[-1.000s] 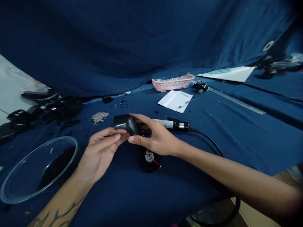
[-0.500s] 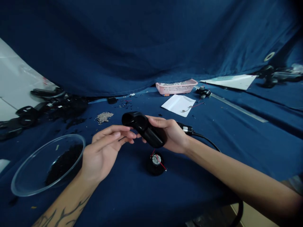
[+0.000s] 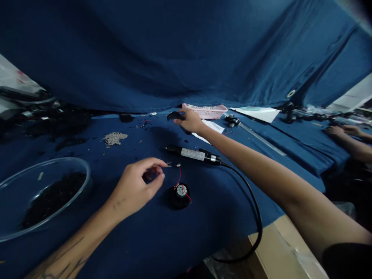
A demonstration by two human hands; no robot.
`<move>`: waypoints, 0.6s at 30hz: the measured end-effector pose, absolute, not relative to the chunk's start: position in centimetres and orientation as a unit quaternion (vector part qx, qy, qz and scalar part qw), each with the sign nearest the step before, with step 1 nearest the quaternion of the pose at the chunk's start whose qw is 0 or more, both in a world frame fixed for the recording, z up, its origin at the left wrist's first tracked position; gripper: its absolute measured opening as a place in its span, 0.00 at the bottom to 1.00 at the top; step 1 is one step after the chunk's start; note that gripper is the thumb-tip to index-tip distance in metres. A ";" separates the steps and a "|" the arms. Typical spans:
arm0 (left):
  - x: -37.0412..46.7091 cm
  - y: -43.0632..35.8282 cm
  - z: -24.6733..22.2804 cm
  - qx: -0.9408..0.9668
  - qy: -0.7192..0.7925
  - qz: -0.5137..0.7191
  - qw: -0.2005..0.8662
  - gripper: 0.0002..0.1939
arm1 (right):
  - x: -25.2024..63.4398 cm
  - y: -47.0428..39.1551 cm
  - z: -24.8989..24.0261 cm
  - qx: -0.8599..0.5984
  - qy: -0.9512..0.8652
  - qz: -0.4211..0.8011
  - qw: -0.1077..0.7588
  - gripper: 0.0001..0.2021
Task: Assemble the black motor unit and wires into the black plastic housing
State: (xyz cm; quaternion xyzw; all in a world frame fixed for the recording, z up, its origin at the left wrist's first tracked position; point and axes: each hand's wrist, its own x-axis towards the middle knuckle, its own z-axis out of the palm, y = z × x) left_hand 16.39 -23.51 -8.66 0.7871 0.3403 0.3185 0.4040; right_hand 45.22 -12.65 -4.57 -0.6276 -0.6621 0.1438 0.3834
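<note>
My right hand (image 3: pixel 188 121) is stretched towards the back of the table, gripping a glossy black plastic housing (image 3: pixel 175 115), mostly hidden by the fingers. My left hand (image 3: pixel 143 178) is low over the blue cloth, fingers loosely curled and thumb apart from the index finger. A tiny light sliver shows by its index fingertip; I cannot tell if they touch. Just right of that hand lies a small round black motor part (image 3: pixel 180 193) with red wires, one running to a small metal piece (image 3: pixel 178 165). Behind these lies an electric screwdriver (image 3: pixel 193 154) with a black cable.
A clear plastic bowl (image 3: pixel 84 190) of small black pieces stands left, near a heap of small metal parts (image 3: pixel 114 138). A pink basket (image 3: pixel 210 112), white paper (image 3: pixel 213 126) and metal ruler (image 3: pixel 261 138) lie further back. Another person's hands (image 3: pixel 335 131) are far right.
My right hand has carried the black housing away from me to the back. The left hand has come away from it and lowered beside the motor part. The view has turned right.
</note>
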 end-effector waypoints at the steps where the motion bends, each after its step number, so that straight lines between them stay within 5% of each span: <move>1: 16.4 -23.9 -8.7 0.812 0.305 0.285 0.408 0.16 | 45.0 -11.6 -4.7 -0.621 -0.686 0.120 0.359 0.22; 6: 16.6 -25.7 -8.7 0.879 0.244 0.158 0.378 0.39 | 42.6 -9.3 -5.2 -0.585 -0.758 0.041 0.285 0.26; 12: 17.5 -26.0 -9.0 0.906 0.238 0.137 0.323 0.29 | 39.5 -15.7 -4.1 -0.509 -0.803 -0.029 0.309 0.21; 18: 16.4 -24.9 -8.2 0.844 0.302 0.136 0.421 0.23 | 41.8 -24.2 -4.5 -0.461 -0.792 -0.006 0.401 0.12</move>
